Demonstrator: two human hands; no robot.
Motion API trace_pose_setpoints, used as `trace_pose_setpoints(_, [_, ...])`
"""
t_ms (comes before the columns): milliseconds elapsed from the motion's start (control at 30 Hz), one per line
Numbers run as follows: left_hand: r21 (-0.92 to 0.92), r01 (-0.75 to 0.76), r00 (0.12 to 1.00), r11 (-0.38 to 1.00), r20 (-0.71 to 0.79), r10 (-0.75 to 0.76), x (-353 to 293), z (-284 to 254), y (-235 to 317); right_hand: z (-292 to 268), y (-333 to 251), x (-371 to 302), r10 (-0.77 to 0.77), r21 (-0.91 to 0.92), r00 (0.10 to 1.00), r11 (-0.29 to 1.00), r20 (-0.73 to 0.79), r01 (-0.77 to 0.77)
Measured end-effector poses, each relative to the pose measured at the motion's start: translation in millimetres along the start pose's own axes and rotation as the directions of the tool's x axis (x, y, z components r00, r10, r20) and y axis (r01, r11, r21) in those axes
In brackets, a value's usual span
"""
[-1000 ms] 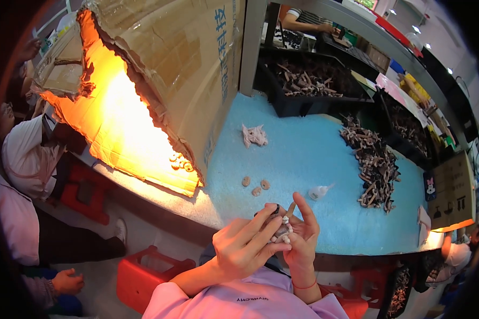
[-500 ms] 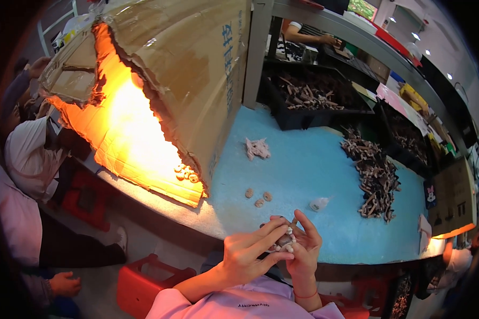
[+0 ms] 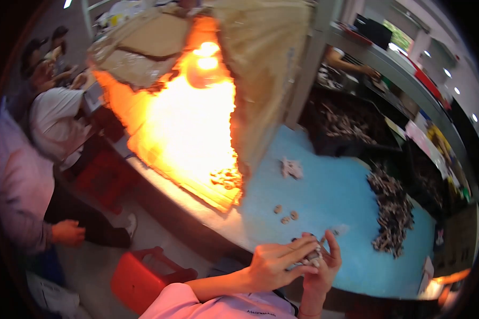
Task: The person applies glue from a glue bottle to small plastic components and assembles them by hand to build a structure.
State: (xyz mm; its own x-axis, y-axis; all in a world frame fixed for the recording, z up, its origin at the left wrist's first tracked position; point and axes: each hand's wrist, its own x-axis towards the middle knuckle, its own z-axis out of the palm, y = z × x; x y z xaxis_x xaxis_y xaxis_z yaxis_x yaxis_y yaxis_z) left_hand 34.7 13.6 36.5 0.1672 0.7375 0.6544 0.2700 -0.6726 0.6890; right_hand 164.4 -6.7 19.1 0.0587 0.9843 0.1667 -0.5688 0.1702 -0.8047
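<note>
In front of my chest, my left hand and my right hand hold a small grey-and-white figure between them. The left fingers lie across its top, with the thumb below. My right hand supports it from the other side, one finger pointing up. Much of the figure is covered by the fingers, and motion blurs it. Just beyond the hands, three small tan oval pieces lie on the blue tabletop. A small translucent object rests right of them, partly behind my right fingers. Farther back sits a little whitish clump.
A torn cardboard box stands left, brightly lit inside, with small pieces near its front edge. Dark-and-pale parts form a pile on the right; black bins stand behind. A red stool and seated people are at left.
The view has swung left, so the table and hands appear farther right and lower. Both hands still hold the figure in nearly the same grip. A glowing lamp inside the box now shows.
</note>
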Motion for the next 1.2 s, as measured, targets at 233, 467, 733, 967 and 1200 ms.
trace_pose_setpoints(233, [0.011,-0.025,0.996,1.000,-0.081,0.026,-6.6,2.5,2.2,-7.6,5.4,1.3,-0.035,-0.163,0.997,0.986,-0.072,0.023])
trace_pose_setpoints(467, [0.030,-0.040,0.994,0.999,-0.100,0.043,-8.2,4.8,0.9,8.8,-12.3,-5.0,0.133,-0.114,0.966,0.980,-0.221,-0.161])
trace_pose_setpoints(733, [0.045,-0.061,0.991,0.997,-0.120,0.066,-9.7,8.7,-2.7,17.4,-14.4,-2.3,0.138,-0.132,0.952,0.975,-0.272,-0.179])
trace_pose_setpoints(967, [0.050,-0.069,0.989,0.996,-0.130,0.075,-13.1,6.2,1.3,11.1,-11.4,-6.7,0.106,-0.078,0.970,0.989,-0.219,-0.126])
trace_pose_setpoints(1200, [0.024,-0.105,0.982,0.994,-0.155,0.107,-13.4,6.4,-1.3,10.1,-6.8,-7.6,0.056,-0.004,0.981,0.998,-0.187,-0.057])
